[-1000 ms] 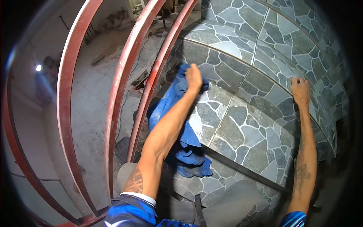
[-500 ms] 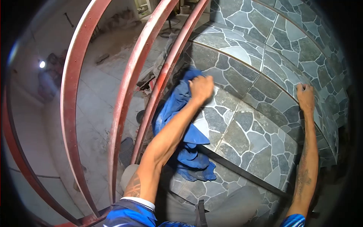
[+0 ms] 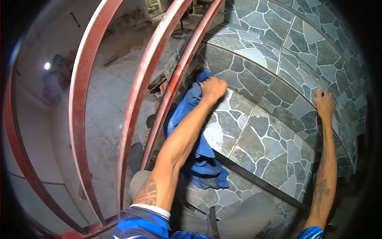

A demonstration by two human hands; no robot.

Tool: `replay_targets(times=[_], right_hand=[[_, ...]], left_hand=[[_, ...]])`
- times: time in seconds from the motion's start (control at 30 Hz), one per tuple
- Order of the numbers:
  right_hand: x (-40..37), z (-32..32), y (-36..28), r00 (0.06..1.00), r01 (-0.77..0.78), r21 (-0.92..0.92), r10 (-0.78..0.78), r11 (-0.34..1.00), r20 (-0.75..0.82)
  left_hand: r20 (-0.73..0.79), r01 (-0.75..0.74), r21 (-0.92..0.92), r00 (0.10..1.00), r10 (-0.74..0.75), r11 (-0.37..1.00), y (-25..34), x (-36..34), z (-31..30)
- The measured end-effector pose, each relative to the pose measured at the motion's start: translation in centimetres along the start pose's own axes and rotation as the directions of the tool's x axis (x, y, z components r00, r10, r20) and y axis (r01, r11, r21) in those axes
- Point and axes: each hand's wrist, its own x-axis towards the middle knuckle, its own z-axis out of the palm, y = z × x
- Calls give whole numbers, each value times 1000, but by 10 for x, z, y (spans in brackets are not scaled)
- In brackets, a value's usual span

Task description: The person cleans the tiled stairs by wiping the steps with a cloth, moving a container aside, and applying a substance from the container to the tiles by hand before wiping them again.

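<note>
A crumpled blue cloth drapes over the edge of a stone-patterned tiled step and hangs down to the tread below. My left hand is closed on the upper part of this cloth, near the back of the tread by the riser. Farther right, my right hand leans on the edge of the higher step, its fingers curled over it. The fingertips of both hands are mostly hidden.
Curved red metal railing bars rise close along my left side. Beyond them, lower down, lies a dusty tiled floor with debris and a person beside a bright light. My knee is over the lower step.
The whole view has shifted slightly. My left hand stays closed on the cloth, whose lower folds have moved a little. The right hand keeps its place on the step edge.
</note>
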Motion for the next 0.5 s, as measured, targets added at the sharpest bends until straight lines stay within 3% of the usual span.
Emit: replay_targets(times=[0.03, 0.07, 0.2, 0.3, 0.33, 0.43, 0.47, 0.5], right_hand=[[6, -1, 4, 1000, 13, -21, -13, 1000, 2], [10, 1, 7, 1000, 10, -11, -10, 1000, -17], [3, 1, -2, 999, -14, 32, 15, 999, -34], [-4, -4, -10, 1000, -5, 2, 5, 1000, 5], [-1, -5, -9, 1000, -7, -20, 7, 1000, 16], [8, -1, -5, 997, -44, -95, 50, 995, 56], [5, -7, -11, 997, -68, -87, 72, 994, 38], [1, -10, -19, 995, -90, -78, 92, 993, 25]], left_hand=[[-74, 58, -8, 996, -58, 998, 4, 5, -7], [13, 65, -69, 998, -64, 996, 5, 2, -10], [-3, -253, 122, 967, 255, 960, -10, -31, -4], [12, -98, -45, 995, 99, 994, 0, -23, -19], [-110, -97, -34, 990, 93, 995, 0, -21, -13], [-92, -61, 20, 994, 63, 998, 18, -34, -1], [-160, -93, 62, 982, 101, 994, 29, -42, 11], [-92, -109, 103, 989, 119, 989, 46, -54, 30]])
